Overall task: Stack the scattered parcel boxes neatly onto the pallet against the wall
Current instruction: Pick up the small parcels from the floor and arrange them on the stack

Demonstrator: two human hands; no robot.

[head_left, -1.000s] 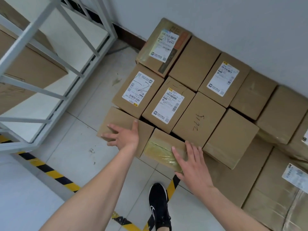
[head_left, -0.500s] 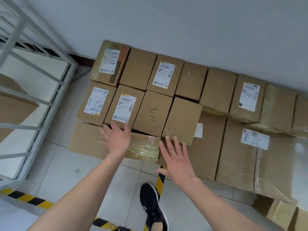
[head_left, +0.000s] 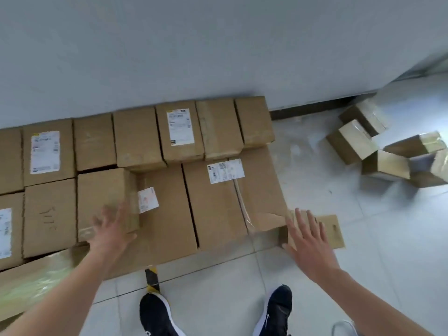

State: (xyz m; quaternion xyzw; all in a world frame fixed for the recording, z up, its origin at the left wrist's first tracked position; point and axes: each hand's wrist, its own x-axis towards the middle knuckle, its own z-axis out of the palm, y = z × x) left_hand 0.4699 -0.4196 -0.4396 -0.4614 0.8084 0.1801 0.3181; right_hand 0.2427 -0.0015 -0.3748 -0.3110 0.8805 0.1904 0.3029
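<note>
Coming into view, scattered boxes (head_left: 351, 144), left hand (head_left: 110, 229) and right hand (head_left: 308, 241) spread-fingered, seemingly hovering

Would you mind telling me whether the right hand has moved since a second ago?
Yes. The right hand has moved rightward, from near the handwritten box to the small end box.

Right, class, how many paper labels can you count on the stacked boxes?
5. Back-left label; back-middle label; big-box label; small label near the left hand; edge label, cut off at left. More may be hidden.
</note>
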